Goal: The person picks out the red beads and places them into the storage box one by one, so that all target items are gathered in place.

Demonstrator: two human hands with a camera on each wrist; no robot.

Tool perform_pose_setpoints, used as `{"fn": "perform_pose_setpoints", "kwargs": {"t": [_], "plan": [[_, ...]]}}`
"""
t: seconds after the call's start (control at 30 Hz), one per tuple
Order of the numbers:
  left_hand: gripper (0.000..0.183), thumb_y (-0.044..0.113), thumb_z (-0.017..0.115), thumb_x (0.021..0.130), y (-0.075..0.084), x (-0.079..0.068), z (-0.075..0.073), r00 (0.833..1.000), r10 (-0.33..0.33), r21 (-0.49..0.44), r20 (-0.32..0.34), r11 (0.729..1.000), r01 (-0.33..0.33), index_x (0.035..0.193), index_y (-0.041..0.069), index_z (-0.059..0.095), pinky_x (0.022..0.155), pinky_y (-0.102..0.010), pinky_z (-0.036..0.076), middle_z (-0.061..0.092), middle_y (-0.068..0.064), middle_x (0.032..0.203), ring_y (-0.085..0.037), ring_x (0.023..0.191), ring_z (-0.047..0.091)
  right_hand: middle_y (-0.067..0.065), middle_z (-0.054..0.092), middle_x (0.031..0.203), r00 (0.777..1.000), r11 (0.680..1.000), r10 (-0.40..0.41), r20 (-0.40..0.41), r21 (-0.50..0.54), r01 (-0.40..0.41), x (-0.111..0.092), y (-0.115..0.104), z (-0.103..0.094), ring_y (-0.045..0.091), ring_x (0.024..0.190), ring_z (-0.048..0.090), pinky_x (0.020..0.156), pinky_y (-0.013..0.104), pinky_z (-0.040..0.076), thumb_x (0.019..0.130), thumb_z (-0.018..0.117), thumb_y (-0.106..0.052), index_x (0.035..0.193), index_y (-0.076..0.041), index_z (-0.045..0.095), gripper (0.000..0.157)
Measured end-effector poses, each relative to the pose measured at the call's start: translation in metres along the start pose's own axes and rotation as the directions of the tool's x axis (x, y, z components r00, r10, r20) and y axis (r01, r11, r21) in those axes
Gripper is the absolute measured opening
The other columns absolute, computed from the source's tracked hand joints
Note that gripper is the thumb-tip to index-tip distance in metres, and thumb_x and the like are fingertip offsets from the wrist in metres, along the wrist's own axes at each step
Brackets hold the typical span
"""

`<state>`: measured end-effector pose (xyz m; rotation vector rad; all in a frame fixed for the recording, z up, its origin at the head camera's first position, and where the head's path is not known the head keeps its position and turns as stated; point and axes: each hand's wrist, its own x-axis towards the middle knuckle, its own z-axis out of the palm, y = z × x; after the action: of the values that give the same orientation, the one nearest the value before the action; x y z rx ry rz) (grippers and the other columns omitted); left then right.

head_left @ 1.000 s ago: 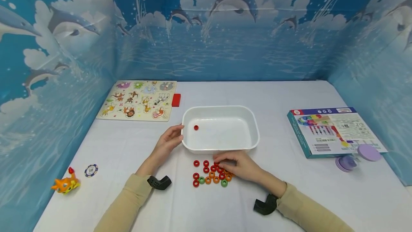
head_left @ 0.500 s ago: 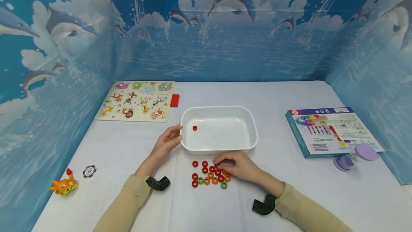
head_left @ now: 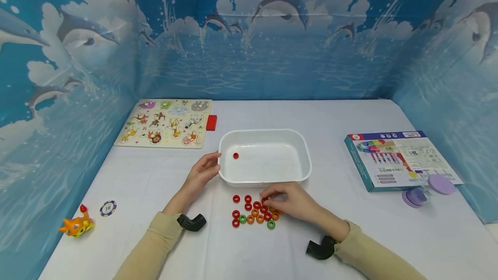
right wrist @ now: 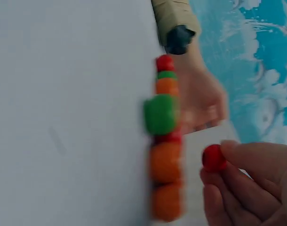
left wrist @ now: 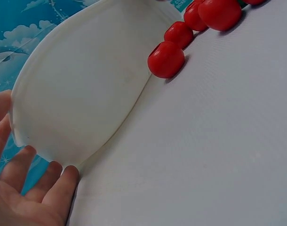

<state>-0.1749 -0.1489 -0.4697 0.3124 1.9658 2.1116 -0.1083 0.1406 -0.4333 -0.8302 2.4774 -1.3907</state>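
Observation:
My right hand [head_left: 293,202] pinches a red ring-shaped bead [right wrist: 214,157] between thumb and fingers, just in front of the white tray [head_left: 272,177]. Below it lies a loose cluster of beads: red ones [head_left: 236,214], orange ones [head_left: 250,219] and green ones [head_left: 271,224]. My left hand [head_left: 199,177] touches the left end of the tray; in the left wrist view its spread fingertips rest against the outer wall. Inside the tray sits a lone red bead [head_left: 235,156]. My right hand hides part of the cluster.
An animal puzzle board [head_left: 165,124] with a red block [head_left: 212,122] lies back left. On the right are a flat game box [head_left: 400,159], and a purple-lidded jar [head_left: 417,196]. A poker chip [head_left: 108,208] and an orange toy [head_left: 78,226] lie left.
The right hand has shifted very slightly right, and the red bead at its fingertips shows more clearly. The left hand stays at the tray's left end.

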Motion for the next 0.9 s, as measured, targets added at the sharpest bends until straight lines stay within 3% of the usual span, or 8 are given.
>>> {"fn": "perform_pose_setpoints", "kwargs": {"t": [0.17, 0.3, 0.47, 0.6, 0.73, 0.9], "plan": [[0.046, 0.023, 0.06, 0.085, -0.001, 0.0, 0.0, 1.0, 0.004, -0.001, 0.0, 1.0, -0.004, 0.126, 0.008, 0.045, 0.097, -0.031, 0.037, 0.039, -0.001, 0.136, -0.015, 0.126, 0.032, -0.01, 0.065, 0.093, 0.995, 0.996, -0.079, 0.068, 0.041, 0.076, 0.012, -0.019, -0.024, 0.008, 0.085, 0.06, 0.073, 0.034, 0.051, 0.08, 0.067, -0.026, 0.098, -0.017, 0.067, 0.02], [0.042, 0.018, 0.058, 0.087, -0.001, -0.001, -0.001, 1.0, -0.012, -0.014, -0.002, 1.0, 0.012, 0.126, 0.009, 0.045, 0.097, -0.029, 0.037, 0.039, -0.001, 0.137, -0.015, 0.127, 0.031, -0.007, 0.065, 0.095, 0.982, 0.983, -0.183, 0.054, 0.03, 0.182, 0.048, -0.029, -0.051, 0.009, 0.085, 0.06, 0.073, 0.028, 0.051, 0.081, 0.066, -0.022, 0.099, -0.013, 0.067, 0.021], [0.04, 0.012, 0.053, 0.09, 0.001, -0.002, -0.001, 1.0, -0.015, 0.0, 0.004, 1.0, 0.015, 0.128, 0.007, 0.042, 0.097, -0.029, 0.037, 0.036, -0.003, 0.139, -0.016, 0.128, 0.029, 0.008, 0.063, 0.101, 0.987, 0.99, -0.126, 0.097, 0.08, 0.119, 0.101, -0.039, -0.077, 0.018, 0.089, 0.06, 0.077, 0.028, 0.051, 0.082, 0.063, -0.008, 0.105, -0.003, 0.063, 0.023], [0.04, 0.011, 0.052, 0.09, 0.004, -0.003, 0.0, 1.0, -0.011, 0.009, 0.012, 1.0, 0.011, 0.129, 0.005, 0.04, 0.097, -0.03, 0.036, 0.035, -0.004, 0.14, -0.017, 0.128, 0.029, 0.016, 0.061, 0.104, 0.979, 0.992, -0.075, 0.188, 0.117, 0.054, 0.132, -0.03, -0.077, 0.023, 0.093, 0.06, 0.079, 0.029, 0.05, 0.083, 0.061, -0.004, 0.107, 0.004, 0.06, 0.025], [0.041, 0.011, 0.052, 0.09, 0.005, -0.003, 0.001, 1.0, -0.012, -0.004, 0.013, 1.0, 0.012, 0.129, 0.005, 0.04, 0.098, -0.03, 0.035, 0.035, -0.003, 0.139, -0.016, 0.128, 0.029, 0.011, 0.062, 0.104, 0.971, 0.993, -0.047, 0.232, 0.119, 0.019, 0.155, -0.003, -0.065, 0.018, 0.094, 0.059, 0.08, 0.027, 0.049, 0.084, 0.062, -0.009, 0.11, 0.003, 0.059, 0.029], [0.043, 0.018, 0.057, 0.088, 0.002, -0.001, 0.002, 1.0, -0.006, -0.01, 0.002, 1.0, 0.006, 0.127, 0.008, 0.043, 0.097, -0.03, 0.036, 0.037, -0.001, 0.138, -0.015, 0.127, 0.031, 0.006, 0.064, 0.099, 0.967, 0.996, 0.01, 0.256, 0.086, -0.033, 0.167, 0.019, -0.053, 0.014, 0.091, 0.06, 0.078, 0.028, 0.05, 0.082, 0.065, -0.011, 0.111, 0.0, 0.059, 0.032]]}}
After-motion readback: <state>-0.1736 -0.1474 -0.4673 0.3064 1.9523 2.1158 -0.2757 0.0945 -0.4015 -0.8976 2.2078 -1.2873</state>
